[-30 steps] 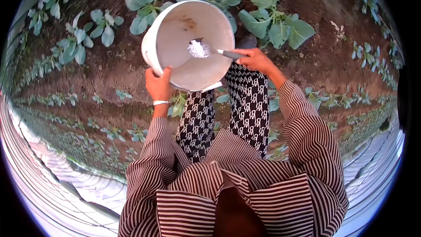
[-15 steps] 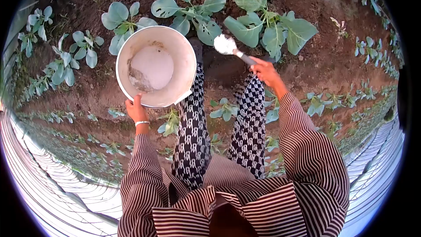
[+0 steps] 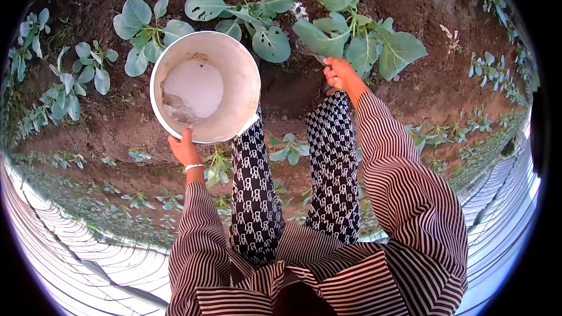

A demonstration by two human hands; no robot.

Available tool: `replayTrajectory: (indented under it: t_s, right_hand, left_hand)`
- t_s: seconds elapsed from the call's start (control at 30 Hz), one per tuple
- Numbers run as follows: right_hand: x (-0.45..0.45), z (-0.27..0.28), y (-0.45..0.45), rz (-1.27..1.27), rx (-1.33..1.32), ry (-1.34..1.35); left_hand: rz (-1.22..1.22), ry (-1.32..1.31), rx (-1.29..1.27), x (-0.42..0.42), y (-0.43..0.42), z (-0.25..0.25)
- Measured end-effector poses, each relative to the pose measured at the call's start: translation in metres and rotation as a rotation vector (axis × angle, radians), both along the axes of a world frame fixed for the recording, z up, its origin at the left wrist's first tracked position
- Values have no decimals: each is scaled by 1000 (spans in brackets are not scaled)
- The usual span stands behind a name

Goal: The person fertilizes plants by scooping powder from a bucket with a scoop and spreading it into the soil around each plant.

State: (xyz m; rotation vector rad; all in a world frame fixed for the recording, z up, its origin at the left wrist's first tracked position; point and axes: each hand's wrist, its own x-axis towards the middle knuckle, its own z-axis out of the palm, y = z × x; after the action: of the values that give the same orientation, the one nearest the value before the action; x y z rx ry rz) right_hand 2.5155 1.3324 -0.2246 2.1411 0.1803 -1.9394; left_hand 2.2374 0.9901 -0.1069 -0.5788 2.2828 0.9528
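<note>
My left hand [image 3: 186, 148] grips the lower rim of a white bucket [image 3: 241, 79], thumb on the inner side. The bucket tilts toward me, and white granules [image 3: 202, 88] lie in its bottom with a greyish patch at one side. My right hand [image 3: 341, 75] is closed around the handle of a scoop [image 3: 319, 58]. A large leaf of a cabbage-like plant [image 3: 322, 40] hides most of the scoop's head. White granules [image 3: 300, 11] show just past that leaf, beside the stem; whether they are falling or lying on the soil I cannot tell.
A second leafy plant [image 3: 249, 16] with holed leaves grows beyond the bucket, and another [image 3: 143, 32] stands to its left. Brown soil [image 3: 410, 0] surrounds the rows. My patterned trouser legs [image 3: 333, 164] stand between plants. Curved greenhouse sheeting [image 3: 76, 257] shows at the sides.
My right hand has moved forward and slightly left, carrying the scoop from open view to behind the leaf. White granules now show beyond the leaf. The bucket stays in my left hand, barely shifted.
</note>
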Motion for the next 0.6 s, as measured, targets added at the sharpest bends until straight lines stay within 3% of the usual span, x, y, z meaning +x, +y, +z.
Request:
replayTrajectory:
  t_s: [0.07,0.17,0.27,0.4,0.6]
  right_hand:
    - [0,-8,-2,7,-51,-67]
    - [41,-111,-20,-114,-171,-87]
    - [-32,-86,13,-165,-67,-36]
    - [-47,-56,40,-122,4,-89]
    - [-38,-12,53,331,83,-182]
  left_hand:
    - [-16,21,-6,0,-7,-6]
    - [-7,63,39,4,3,-1]
    - [-13,78,53,7,1,-2]
    - [-34,38,6,3,-3,-2]
    - [-22,74,-17,5,17,8]
